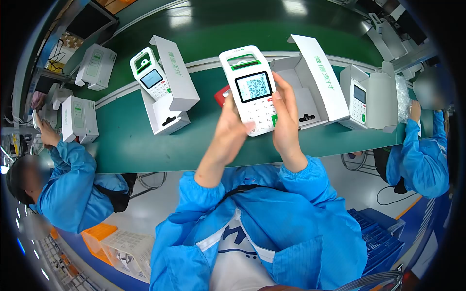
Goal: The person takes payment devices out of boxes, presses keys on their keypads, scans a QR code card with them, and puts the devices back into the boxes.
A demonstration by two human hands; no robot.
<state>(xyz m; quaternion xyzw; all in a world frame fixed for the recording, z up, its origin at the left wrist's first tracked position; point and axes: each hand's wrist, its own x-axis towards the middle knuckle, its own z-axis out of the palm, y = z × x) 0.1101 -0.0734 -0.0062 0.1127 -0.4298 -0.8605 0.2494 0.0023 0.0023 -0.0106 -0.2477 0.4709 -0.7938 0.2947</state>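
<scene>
Both my hands hold a white payment terminal (252,110) above the green table. Its screen is lit with a QR code. My left hand (227,127) grips the lower left side, somewhat blurred. My right hand (285,114) wraps the right side, its thumb over the front by the keypad. Just behind the terminal is an open white box (318,77) with green print on its raised lid. A second terminal (153,77) leans in another open white box (167,116) to the left. Something red (221,96) lies partly hidden behind my left hand.
A third terminal (359,103) sits in an open box at the right. Closed white boxes (80,119) stand at the left. One person in blue (73,184) works at the left, another (422,165) at the right. A green belt (218,29) runs behind the table.
</scene>
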